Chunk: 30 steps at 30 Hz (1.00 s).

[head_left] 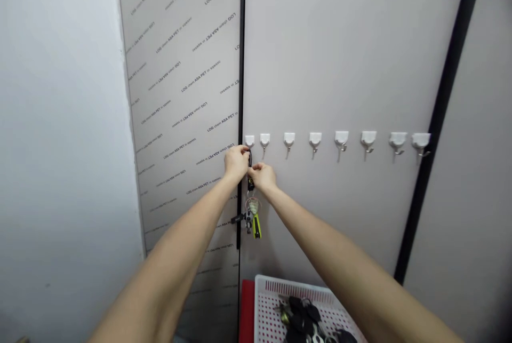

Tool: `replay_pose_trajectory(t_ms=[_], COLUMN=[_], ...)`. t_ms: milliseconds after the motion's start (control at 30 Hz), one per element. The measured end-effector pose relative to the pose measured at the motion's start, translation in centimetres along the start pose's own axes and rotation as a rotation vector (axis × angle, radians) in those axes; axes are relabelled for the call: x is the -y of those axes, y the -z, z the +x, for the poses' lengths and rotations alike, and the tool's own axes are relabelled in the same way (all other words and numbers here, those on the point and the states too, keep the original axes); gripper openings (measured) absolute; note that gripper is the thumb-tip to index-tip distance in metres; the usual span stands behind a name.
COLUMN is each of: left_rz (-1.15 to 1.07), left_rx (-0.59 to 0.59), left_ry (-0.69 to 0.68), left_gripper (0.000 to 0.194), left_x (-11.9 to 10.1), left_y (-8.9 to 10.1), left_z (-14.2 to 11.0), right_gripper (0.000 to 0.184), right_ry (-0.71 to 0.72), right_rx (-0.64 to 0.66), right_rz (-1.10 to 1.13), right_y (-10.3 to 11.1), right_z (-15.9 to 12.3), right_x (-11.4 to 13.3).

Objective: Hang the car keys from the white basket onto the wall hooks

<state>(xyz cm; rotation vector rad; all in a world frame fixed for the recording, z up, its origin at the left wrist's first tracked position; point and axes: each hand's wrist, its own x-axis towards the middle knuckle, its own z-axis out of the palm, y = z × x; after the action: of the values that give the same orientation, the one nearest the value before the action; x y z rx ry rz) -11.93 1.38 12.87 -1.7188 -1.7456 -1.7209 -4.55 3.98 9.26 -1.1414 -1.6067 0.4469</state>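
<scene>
In the head view a bunch of keys [255, 220] hangs from a black strap [250, 182], with a yellow-green tag and a black fob among its parts. My left hand [236, 162] pinches the strap's upper end, just under the leftmost white hook [249, 141]. Lower on the same strap are the closed fingers of my right hand [263, 175]. Whether the strap's loop is over the hook is hidden by my fingers.
Several white adhesive hooks [315, 140] run rightward across the pale panel [340, 39]. A black vertical strip [241, 81] edges the panel at left. Below, a white perforated basket [267, 282] holds more dark keys [302, 317], beside something red [247, 311].
</scene>
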Motion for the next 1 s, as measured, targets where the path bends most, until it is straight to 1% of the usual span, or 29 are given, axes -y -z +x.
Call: replay_pose_trajectory(t_ms=[100,200,267,400,467,500,533,600,633,667,700,733,833,867,900,933,1000], left_rz=[0.087,0.155,0.181,0.185,0.181,0.17,0.153,0.09,0.049,0.002,-0.046,-0.087,-0.157,-0.13,-0.076,-0.011,0.093], left_rx=[-0.021,-0.051,-0.031,0.054,0.075,0.059,0.018,-0.069,-0.079,-0.039,0.059,0.202,0.761,0.886,0.95,0.976,0.97], left_ry=[-0.023,-0.098,-0.126,-0.089,-0.094,-0.102,-0.119,-0.179,-0.209,-0.234,-0.233,-0.208,-0.066,-0.033,-0.016,-0.007,-0.001], left_gripper=[0.025,0.026,0.025,0.023,0.023,0.023,0.024,0.026,0.026,0.026,0.025,0.024,0.019,0.019,0.02,0.023,0.028], left_x=[-0.3,-0.5,-0.4,-0.4,-0.4,-0.4,-0.4,-0.2,0.0,0.3,0.6,1.0,2.6,3.1,3.6,4.1,4.7], left_y=[-0.1,-0.2,-0.3,-0.4,-0.2,-0.2,-0.3,-0.6,-0.9,-1.3,-1.8,-2.4,-4.6,-5.4,-6.1,-6.7,-7.6], left_z=[-0.4,-0.6,-0.3,0.7,0.8,0.5,-0.1,-2.4,-4.1,-6.3,-8.8,-11.4,-19.3,-21.4,-23.2,-24.6,-26.3], right_gripper=[0.017,0.017,0.018,0.027,0.029,0.028,0.027,0.024,0.023,0.023,0.023,0.022,0.02,0.021,0.023,0.027,0.033], right_ry=[0.027,0.049,0.069,0.127,0.159,0.171,0.175,0.141,0.108,0.074,0.046,0.031,0.035,0.043,0.049,0.051,0.034], right_rx=[-0.005,0.004,0.027,0.124,0.182,0.216,0.258,0.371,0.437,0.499,0.556,0.601,0.681,0.682,0.672,0.653,0.601], right_rz=[-0.08,-0.152,-0.191,-0.157,-0.112,-0.094,-0.084,-0.1,-0.121,-0.147,-0.175,-0.205,-0.344,-0.408,-0.469,-0.52,-0.566], right_y=[0.2,0.3,0.4,1.0,1.7,2.2,2.8,4.3,5.1,5.9,6.7,7.3,8.8,9.1,9.4,9.5,9.6], right_z=[-0.3,-0.3,-0.4,-1.2,-2.2,-2.9,-3.7,-5.9,-7.3,-8.7,-10.2,-11.6,-15.5,-16.4,-17.2,-17.8,-18.4], right_x=[0.1,0.3,0.3,-0.5,-1.7,-2.6,-3.7,-6.3,-7.7,-9.1,-10.5,-11.8,-15.3,-16.3,-17.3,-18.1,-19.6])
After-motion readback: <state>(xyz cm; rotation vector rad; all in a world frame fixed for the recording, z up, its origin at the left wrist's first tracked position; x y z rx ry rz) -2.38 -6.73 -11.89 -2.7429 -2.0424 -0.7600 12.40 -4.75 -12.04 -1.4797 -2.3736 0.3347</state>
